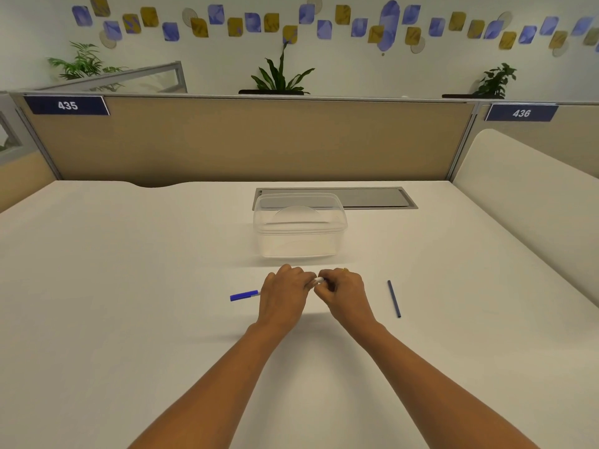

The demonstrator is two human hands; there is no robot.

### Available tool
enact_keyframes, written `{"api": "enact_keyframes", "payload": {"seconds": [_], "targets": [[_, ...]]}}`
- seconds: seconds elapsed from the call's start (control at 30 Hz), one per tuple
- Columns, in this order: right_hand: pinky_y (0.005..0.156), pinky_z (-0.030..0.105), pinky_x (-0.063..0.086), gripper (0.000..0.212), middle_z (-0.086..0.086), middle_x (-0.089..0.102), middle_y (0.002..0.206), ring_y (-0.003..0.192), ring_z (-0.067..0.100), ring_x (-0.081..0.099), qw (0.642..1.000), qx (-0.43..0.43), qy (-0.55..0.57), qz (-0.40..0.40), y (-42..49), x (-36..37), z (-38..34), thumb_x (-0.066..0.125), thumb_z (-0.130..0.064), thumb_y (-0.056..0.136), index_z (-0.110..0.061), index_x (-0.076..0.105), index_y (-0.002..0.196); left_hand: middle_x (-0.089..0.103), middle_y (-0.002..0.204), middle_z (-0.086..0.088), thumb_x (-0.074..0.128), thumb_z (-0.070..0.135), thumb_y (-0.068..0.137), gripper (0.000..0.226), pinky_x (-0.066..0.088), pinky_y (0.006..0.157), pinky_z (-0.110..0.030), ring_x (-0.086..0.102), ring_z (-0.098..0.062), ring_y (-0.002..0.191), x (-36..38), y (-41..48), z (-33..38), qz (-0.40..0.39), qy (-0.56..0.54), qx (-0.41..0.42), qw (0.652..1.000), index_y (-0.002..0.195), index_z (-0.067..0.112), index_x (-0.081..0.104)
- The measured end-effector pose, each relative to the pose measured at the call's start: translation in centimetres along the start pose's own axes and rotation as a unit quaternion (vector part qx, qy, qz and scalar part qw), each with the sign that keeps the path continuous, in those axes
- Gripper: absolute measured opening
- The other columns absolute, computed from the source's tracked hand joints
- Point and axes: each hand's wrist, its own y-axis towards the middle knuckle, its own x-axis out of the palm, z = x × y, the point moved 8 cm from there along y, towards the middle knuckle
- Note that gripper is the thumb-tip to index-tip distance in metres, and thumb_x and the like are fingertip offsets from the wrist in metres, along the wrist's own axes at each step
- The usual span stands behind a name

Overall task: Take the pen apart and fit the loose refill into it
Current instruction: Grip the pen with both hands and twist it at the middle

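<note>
Both hands on the pen, ready to pull it apart

The left hand [285, 294] grips the pen [245, 295] barrel, its blue cap sticking out at 9 o'clock; the right hand [343, 293] pinches the white end. A sudden separation could fling small parts across the smooth white counter [129, 286]. The loose refill [394, 298] lies at 3 o'clock; a clear tub [299, 228] sits at 12, before the cubicle partition [243, 140].

Clear tub [299, 234] blocks fwd reach; refill [394, 298] lies right, desk [129, 286] open left

White desk [129, 286]; tan partition [246, 140] behind; potted plants [278, 76]; blue-gold wall decals [252, 22] above.
</note>
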Motion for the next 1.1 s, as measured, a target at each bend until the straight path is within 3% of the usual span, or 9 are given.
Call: {"api": "enact_keyframes", "payload": {"seconds": [0.23, 0.47, 0.6, 0.7, 0.83, 1.0, 1.1], "targets": [[0.056, 0.028, 0.024, 0.020, 0.012, 0.040, 0.052, 0.058, 0.020, 0.031, 0.998, 0.043, 0.027, 0.024, -0.1, 0.0, 0.5, 0.053, -0.004, 0.079, 0.006, 0.055, 0.061, 0.065, 0.091, -0.001, 0.035, 0.027, 0.098, 0.029, 0.039, 0.076, -0.032, 0.050, -0.018, 0.090, -0.1, 0.1, 0.2, 0.017, 0.002, 0.004, 1.000, 0.100, 0.020, 0.063], [0.051, 0.025, 0.025, 0.018, 0.010, 0.037, 0.050, 0.053, 0.017, 0.027, 0.993, 0.077, 0.081, 0.035, 0.0, 0.2, 0.8, 0.053, -0.004, 0.075, 0.004, 0.056, 0.059, 0.065, 0.091, -0.001, 0.036, 0.023, 0.097, 0.027, 0.036, 0.073, -0.030, 0.049, -0.019, 0.091, -0.4, 0.2, 0.3, 0.033, 0.017, 0.009, 0.999, 0.097, 0.020, 0.063], [0.050, 0.013, 0.034, 0.014, 0.008, 0.049, 0.056, 0.053, 0.016, 0.038, 0.989, 0.098, 0.113, 0.006, 0.2, 0.6, 1.4, 0.057, -0.008, 0.078, 0.000, 0.065, 0.071, 0.065, 0.093, -0.001, 0.036, 0.028, 0.098, 0.029, 0.037, 0.075, -0.032, 0.050, -0.018, 0.093, -0.7, 0.2, -0.1, 0.022, 0.018, 0.014, 0.999, 0.102, 0.020, 0.063], [0.058, 0.019, 0.047, 0.015, 0.009, 0.057, 0.062, 0.057, 0.018, 0.049, 0.984, 0.111, 0.134, -0.033, 0.4, 0.9, 1.8, 0.055, -0.007, 0.081, -0.004, 0.069, 0.081, 0.065, 0.097, 0.001, 0.036, 0.031, 0.097, 0.029, 0.038, 0.078, -0.033, 0.050, -0.018, 0.095, -0.7, 0.1, -0.5, 0.010, 0.033, 0.013, 0.999, 0.105, 0.022, 0.063], [0.054, 0.006, 0.047, 0.019, 0.009, 0.063, 0.066, 0.053, 0.013, 0.057, 0.974, 0.125, 0.172, -0.074, 0.3, 1.0, 2.3, 0.052, -0.005, 0.085, -0.004, 0.071, 0.084, 0.065, 0.099, 0.001, 0.037, 0.032, 0.097, 0.029, 0.035, 0.076, -0.032, 0.049, -0.019, 0.096, -0.5, 0.0, -0.6, 0.000, 0.045, 0.018, 0.999, 0.106, 0.023, 0.063], [0.073, 0.024, 0.056, 0.019, 0.010, 0.067, 0.073, 0.062, 0.014, 0.063, 0.955, 0.168, 0.227, -0.089, 0.2, 1.4, 3.2, 0.053, -0.006, 0.085, -0.004, 0.072, 0.088, 0.065, 0.099, 0.002, 0.036, 0.031, 0.097, 0.029, 0.028, 0.072, -0.029, 0.048, -0.018, 0.096, -0.5, -0.1, -0.5, -0.002, 0.058, 0.025, 0.998, 0.104, 0.024, 0.063], [0.068, 0.020, 0.055, 0.020, 0.008, 0.068, 0.073, 0.065, 0.013, 0.064, 0.933, 0.192, 0.289, -0.097, -0.1, 1.7, 3.4, 0.053, -0.003, 0.083, -0.007, 0.073, 0.084, 0.065, 0.101, 0.004, 0.037, 0.033, 0.096, 0.028, 0.028, 0.074, -0.029, 0.048, -0.018, 0.098, -0.4, -0.1, -0.5, -0.010, 0.060, 0.021, 0.998, 0.105, 0.026, 0.063]]}}
